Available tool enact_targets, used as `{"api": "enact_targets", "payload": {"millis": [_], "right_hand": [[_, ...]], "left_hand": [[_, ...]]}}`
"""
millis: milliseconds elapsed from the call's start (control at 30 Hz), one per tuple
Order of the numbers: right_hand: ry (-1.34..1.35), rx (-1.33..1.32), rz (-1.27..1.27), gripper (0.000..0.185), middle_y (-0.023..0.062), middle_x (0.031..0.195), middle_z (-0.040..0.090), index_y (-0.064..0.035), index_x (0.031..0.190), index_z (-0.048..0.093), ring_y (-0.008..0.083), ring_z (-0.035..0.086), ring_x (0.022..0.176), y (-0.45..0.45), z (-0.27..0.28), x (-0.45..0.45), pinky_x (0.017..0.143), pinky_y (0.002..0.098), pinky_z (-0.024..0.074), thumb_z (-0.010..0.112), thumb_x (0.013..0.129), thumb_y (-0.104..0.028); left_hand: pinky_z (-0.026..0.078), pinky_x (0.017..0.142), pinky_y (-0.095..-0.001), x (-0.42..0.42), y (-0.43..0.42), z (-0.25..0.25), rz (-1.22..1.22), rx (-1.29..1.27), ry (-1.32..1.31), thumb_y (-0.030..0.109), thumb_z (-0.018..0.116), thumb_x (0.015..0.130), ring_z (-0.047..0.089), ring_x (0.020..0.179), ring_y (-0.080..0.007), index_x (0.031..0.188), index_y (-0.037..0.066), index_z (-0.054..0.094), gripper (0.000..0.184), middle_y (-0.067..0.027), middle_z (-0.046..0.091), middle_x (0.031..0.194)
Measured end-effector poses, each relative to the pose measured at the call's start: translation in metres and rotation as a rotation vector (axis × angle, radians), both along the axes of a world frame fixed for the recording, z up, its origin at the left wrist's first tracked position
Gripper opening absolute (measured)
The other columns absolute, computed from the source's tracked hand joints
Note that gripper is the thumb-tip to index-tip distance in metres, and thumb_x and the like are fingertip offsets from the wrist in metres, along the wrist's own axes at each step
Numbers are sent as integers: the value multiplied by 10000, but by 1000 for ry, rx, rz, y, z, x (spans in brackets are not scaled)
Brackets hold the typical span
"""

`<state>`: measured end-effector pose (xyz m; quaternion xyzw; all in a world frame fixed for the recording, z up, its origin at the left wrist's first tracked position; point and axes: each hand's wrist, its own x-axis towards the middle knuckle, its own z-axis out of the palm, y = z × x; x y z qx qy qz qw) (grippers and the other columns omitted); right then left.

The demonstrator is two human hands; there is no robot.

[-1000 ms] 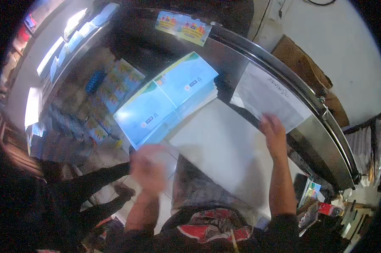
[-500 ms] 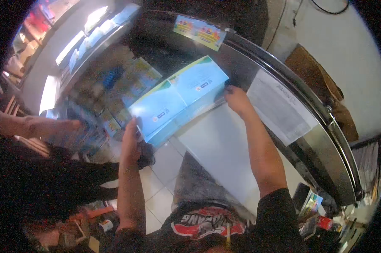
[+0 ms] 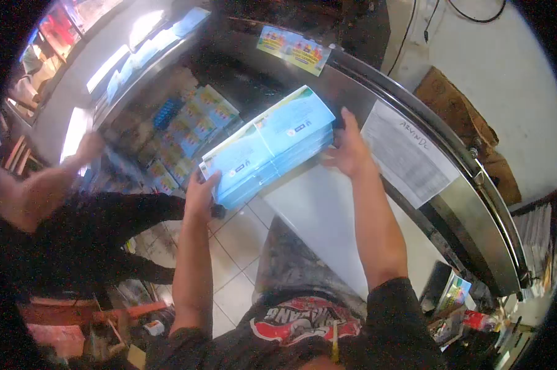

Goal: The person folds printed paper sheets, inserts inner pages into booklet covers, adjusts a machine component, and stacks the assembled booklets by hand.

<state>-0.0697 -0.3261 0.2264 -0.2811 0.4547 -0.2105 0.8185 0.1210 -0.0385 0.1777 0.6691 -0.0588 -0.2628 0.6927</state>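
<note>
A thick stack of blue printed sheets (image 3: 269, 148) stands in front of me at a slant, its layered edges showing along the near side. My left hand (image 3: 201, 192) grips the lower left end, thumb on top and the other fingers partly hidden. At the right end, my right hand (image 3: 349, 148) has its fingers spread and its palm turned towards the stack. Its fingertips are close to the edge; whether they touch is hard to tell. Below the stack lies a pale flat board or tabletop (image 3: 328, 203).
Rows of printed cards (image 3: 195, 126) lie beyond the stack. To the right, a paper sheet (image 3: 411, 154) with handwriting rests on the curved metal-edged counter (image 3: 476, 216). A yellow and blue leaflet (image 3: 294, 49) is at the back. A co-worker's blurred arm (image 3: 44, 185) is on the left.
My right hand has opened its fingers at the stack's right end. The stack has tilted, so its top looks narrower and its side layers show more. The co-worker's arm has moved up.
</note>
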Motion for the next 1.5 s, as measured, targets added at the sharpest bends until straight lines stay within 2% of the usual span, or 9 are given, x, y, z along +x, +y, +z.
{"api": "enact_targets", "payload": {"millis": [100, 267, 500, 600, 900, 1033, 1100, 1200, 1500], "right_hand": [[-1, -581, 223, 456, 106, 1108, 624, -27, 1171, 569, 254, 599, 947, 23, -17, 10, 863, 425, 472, 715, 828, -290], [-146, -364, 34, 363, 89, 1043, 644, -31, 1114, 603, 207, 614, 900, 24, -41, 17, 756, 352, 488, 738, 799, -152], [-457, -254, -19, 270, 108, 1129, 624, 11, 1069, 635, 258, 575, 1056, 13, -50, -15, 908, 367, 478, 666, 810, -61], [-731, -179, 59, 577, 166, 1373, 465, 20, 1377, 360, 308, 454, 1263, 86, 5, -62, 1052, 490, 381, 543, 927, -292], [-30, -628, -133, 594, 195, 1258, 541, 74, 1331, 427, 309, 568, 1102, 86, 1, -206, 938, 456, 480, 662, 853, -190], [177, -789, -43, 816, 183, 1317, 496, -59, 1419, 372, 308, 574, 1103, 83, 58, -230, 969, 415, 460, 690, 667, -38], [696, -1472, 427, 770, 184, 1193, 611, -30, 1357, 445, 353, 596, 1082, 74, 62, -231, 953, 457, 468, 741, 651, -118], [852, -1649, 843, 751, 211, 1215, 597, -82, 1334, 475, 394, 570, 1124, 85, 51, -208, 944, 435, 471, 738, 634, -151], [907, -1457, 998, 896, 185, 1282, 509, -100, 1429, 337, 344, 490, 1202, 102, 30, -224, 1017, 452, 398, 721, 623, -168]], "left_hand": [[492, 863, -345, 0, 1, -3, 31, 2, -100, 115, 719, 825, 606, 993, -227, 1350, -17, 395, 630, -157, 605, 1134], [501, 862, -345, -14, 1, 11, 134, 2, -360, 58, 753, 770, 600, 1001, -221, 1333, -11, 415, 660, -149, 600, 1141], [555, 825, -383, -54, 13, 46, -1, -79, -205, -5, 742, 741, 632, 966, -274, 1380, 29, 313, 772, -155, 594, 1149], [433, 982, -380, -116, 11, 49, -254, -238, -102, 102, 786, 740, 579, 1052, -181, 1235, 24, 527, 564, -82, 621, 1159], [395, 1034, -383, -203, -27, -14, -733, -219, -91, 315, 846, 704, 451, 1242, -245, 1450, 20, 211, 1024, -159, 472, 1335], [352, 1075, -419, -180, -51, -11, -747, -192, -257, 392, 867, 653, 342, 1351, -330, 1499, 25, 59, 1226, -219, 301, 1477], [293, 1116, -431, -164, -78, -35, -672, -234, -661, 394, 872, 641, 267, 1396, -336, 1503, 47, 65, 1230, -227, 234, 1514], [235, 1146, -427, -150, -84, -9, -855, -156, -767, 367, 881, 629, 230, 1413, -324, 1511, 71, 97, 1217, -192, 211, 1537], [342, 1074, -388, -154, -82, -17, -1004, -103, -356, 121, 885, 587, 422, 1291, -260, 1491, 80, 240, 1112, -146, 459, 1374]]}}
